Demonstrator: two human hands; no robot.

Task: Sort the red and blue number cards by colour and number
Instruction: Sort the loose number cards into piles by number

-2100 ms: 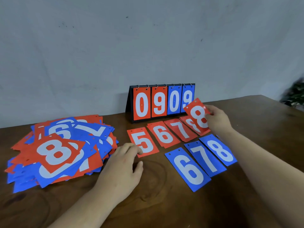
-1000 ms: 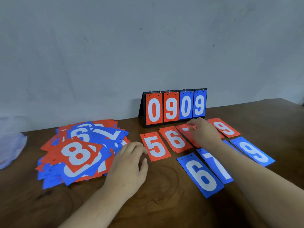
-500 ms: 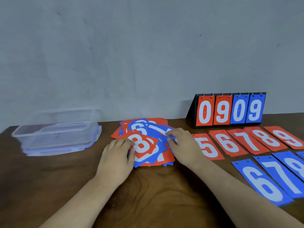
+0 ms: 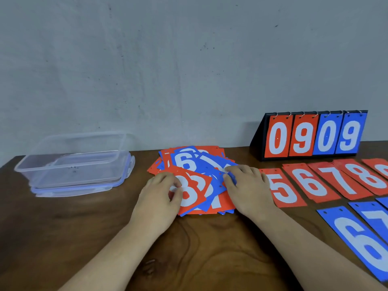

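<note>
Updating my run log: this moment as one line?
left hand: holds red number-8 card atop mixed red-and-blue card pile | right hand: on pile, grip unclear | sorting: unfinished

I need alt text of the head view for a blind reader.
The left hand and right hand touch a mixed pile of red and blue cards on a wooden table. Sorted rows lie to the right, in front of a scoreboard; a clear box stands left.
</note>
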